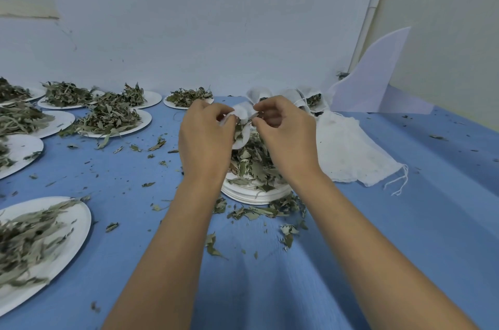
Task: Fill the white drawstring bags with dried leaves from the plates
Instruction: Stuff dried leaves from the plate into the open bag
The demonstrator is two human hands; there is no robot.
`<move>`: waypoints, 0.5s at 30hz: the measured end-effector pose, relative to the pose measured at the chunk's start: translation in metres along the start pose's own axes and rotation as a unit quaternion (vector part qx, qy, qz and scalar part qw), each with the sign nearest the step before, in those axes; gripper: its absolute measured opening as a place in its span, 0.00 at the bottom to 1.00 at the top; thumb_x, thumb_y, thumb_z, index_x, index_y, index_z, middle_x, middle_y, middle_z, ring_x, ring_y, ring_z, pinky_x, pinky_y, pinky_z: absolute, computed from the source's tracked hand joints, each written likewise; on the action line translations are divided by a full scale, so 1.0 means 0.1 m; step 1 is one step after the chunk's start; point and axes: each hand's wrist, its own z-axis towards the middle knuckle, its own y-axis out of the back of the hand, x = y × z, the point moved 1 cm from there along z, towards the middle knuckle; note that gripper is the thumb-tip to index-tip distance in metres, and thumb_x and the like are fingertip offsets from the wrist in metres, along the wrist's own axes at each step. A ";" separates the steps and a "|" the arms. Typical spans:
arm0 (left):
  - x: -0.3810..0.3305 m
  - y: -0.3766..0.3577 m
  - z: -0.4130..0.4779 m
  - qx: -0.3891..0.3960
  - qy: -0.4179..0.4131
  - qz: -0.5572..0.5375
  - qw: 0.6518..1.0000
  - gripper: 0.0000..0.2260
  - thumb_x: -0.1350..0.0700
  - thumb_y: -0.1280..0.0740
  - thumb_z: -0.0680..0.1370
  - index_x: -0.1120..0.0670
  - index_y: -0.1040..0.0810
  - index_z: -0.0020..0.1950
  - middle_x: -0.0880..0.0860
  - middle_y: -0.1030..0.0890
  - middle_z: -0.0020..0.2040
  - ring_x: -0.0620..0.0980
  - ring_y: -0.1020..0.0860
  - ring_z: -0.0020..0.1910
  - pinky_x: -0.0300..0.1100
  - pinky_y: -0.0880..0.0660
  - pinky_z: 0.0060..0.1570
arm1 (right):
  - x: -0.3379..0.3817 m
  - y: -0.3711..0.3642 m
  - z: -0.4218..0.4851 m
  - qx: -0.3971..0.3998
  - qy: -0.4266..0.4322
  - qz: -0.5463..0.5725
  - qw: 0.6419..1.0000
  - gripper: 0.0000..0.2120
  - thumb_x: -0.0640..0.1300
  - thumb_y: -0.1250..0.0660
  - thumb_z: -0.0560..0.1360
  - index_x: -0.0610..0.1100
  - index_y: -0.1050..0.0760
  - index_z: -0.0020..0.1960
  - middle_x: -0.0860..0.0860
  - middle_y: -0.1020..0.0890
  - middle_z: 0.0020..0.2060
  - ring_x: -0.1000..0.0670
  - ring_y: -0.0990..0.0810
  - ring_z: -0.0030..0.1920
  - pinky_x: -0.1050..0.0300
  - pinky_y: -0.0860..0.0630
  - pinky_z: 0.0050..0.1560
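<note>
A small white drawstring bag [243, 124] hangs between my two hands above a stack of white plates [251, 193] heaped with dried leaves [252, 160]. My left hand [206, 137] pinches the bag's left rim. My right hand [286, 135] pinches its right rim, and dried leaves show at the bag's mouth. Behind my right hand lie filled white bags [310, 100], with a pile of flat unfilled bags [353, 151] to the right.
Several white plates of dried leaves stand at the left and back, among them one at the near left [67, 235] and one further back [116, 119]. Loose leaf bits litter the blue tablecloth [378, 235]. A white board [378, 78] leans against the wall at the back right.
</note>
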 end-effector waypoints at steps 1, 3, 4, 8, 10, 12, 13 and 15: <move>-0.01 -0.01 -0.01 -0.009 0.013 -0.009 1.000 0.07 0.56 0.34 0.77 0.55 0.18 0.50 0.52 0.21 0.50 0.47 0.25 0.46 0.33 0.37 0.41 | 0.01 0.00 -0.01 0.000 0.007 0.008 1.000 0.06 0.38 0.30 0.72 0.48 0.21 0.47 0.62 0.21 0.36 0.61 0.22 0.41 0.71 0.26 0.44; -0.04 -0.01 -0.01 -0.024 0.039 -0.020 0.999 0.06 0.57 0.35 0.78 0.56 0.19 0.48 0.52 0.20 0.47 0.46 0.24 0.44 0.33 0.35 0.41 | 0.05 -0.02 -0.03 0.012 0.020 0.029 0.999 0.07 0.37 0.30 0.72 0.48 0.22 0.45 0.61 0.21 0.37 0.61 0.21 0.40 0.72 0.26 0.43; -0.05 -0.02 -0.01 -0.028 0.051 -0.026 0.998 0.06 0.57 0.35 0.77 0.56 0.19 0.47 0.52 0.20 0.45 0.46 0.24 0.42 0.33 0.35 0.39 | 0.06 -0.04 -0.04 0.023 0.023 0.040 0.999 0.06 0.37 0.30 0.72 0.48 0.22 0.45 0.60 0.20 0.37 0.60 0.21 0.40 0.71 0.25 0.43; -0.11 0.00 -0.02 -0.028 0.106 -0.089 0.990 0.03 0.59 0.35 0.75 0.55 0.22 0.44 0.46 0.23 0.36 0.40 0.26 0.35 0.25 0.33 0.33 | 0.09 -0.07 -0.07 0.060 0.012 0.050 0.997 0.04 0.38 0.28 0.71 0.46 0.20 0.43 0.58 0.18 0.36 0.61 0.21 0.38 0.68 0.24 0.41; -0.15 0.01 -0.02 -0.016 0.121 -0.121 0.985 0.03 0.59 0.34 0.74 0.53 0.23 0.42 0.44 0.23 0.35 0.39 0.26 0.34 0.24 0.32 0.33 | 0.06 -0.07 -0.07 0.062 0.030 -0.023 0.997 0.02 0.41 0.28 0.71 0.47 0.18 0.42 0.57 0.18 0.36 0.59 0.21 0.40 0.63 0.25 0.42; -0.20 0.01 -0.03 0.006 0.130 -0.146 0.981 0.05 0.59 0.34 0.73 0.50 0.23 0.38 0.44 0.23 0.33 0.39 0.25 0.32 0.25 0.32 0.31 | 0.03 -0.06 -0.06 0.039 0.063 -0.120 0.990 0.02 0.43 0.29 0.71 0.48 0.17 0.42 0.57 0.22 0.37 0.56 0.28 0.44 0.59 0.30 0.42; -0.23 0.01 -0.03 0.019 0.132 -0.156 0.979 0.07 0.59 0.34 0.73 0.49 0.24 0.37 0.44 0.23 0.32 0.38 0.25 0.31 0.25 0.31 0.31 | 0.02 -0.06 -0.05 0.020 0.078 -0.166 0.983 0.02 0.44 0.29 0.71 0.48 0.17 0.42 0.57 0.26 0.38 0.55 0.33 0.45 0.58 0.33 0.41; -0.26 0.02 -0.03 0.047 0.143 -0.189 0.971 0.09 0.60 0.33 0.72 0.48 0.24 0.35 0.45 0.22 0.32 0.39 0.24 0.32 0.29 0.27 0.34 | 0.01 -0.04 -0.05 -0.008 0.099 -0.226 0.969 0.04 0.46 0.30 0.71 0.50 0.16 0.42 0.55 0.29 0.41 0.53 0.37 0.47 0.56 0.33 0.41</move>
